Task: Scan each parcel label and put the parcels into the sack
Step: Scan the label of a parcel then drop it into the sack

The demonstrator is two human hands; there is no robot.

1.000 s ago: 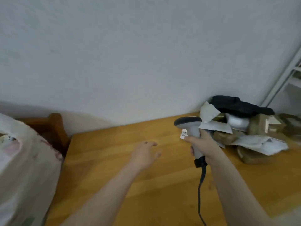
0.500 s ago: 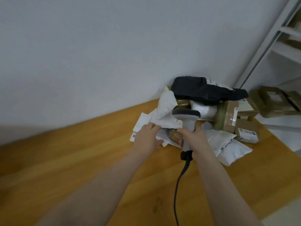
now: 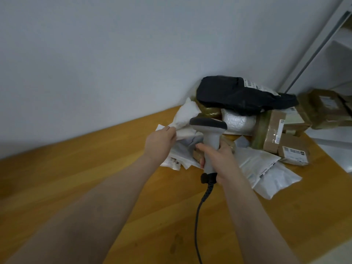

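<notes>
A heap of parcels lies against the wall on the wooden table (image 3: 95, 168). My left hand (image 3: 159, 141) pinches a crumpled white soft parcel (image 3: 185, 119) at the heap's left edge, lifting it. My right hand (image 3: 219, 157) grips the handle of a grey barcode scanner (image 3: 208, 128), head pointing left over the heap, its cable (image 3: 198, 216) trailing toward me. A black bag parcel (image 3: 238, 94) with a white label tops the heap. Flat white mailers (image 3: 266, 170) and brown boxes (image 3: 274, 134) lie to the right. The sack is out of view.
More taped brown boxes (image 3: 323, 107) sit at the far right beside a white shelf frame (image 3: 314, 50). A bubble-wrapped parcel (image 3: 238, 121) lies under the black bag. The table's edge runs along the lower right.
The view swung right from the sack to the parcel heap. My left hand reached in and took hold of the white soft parcel. The scanner stayed in my right hand.
</notes>
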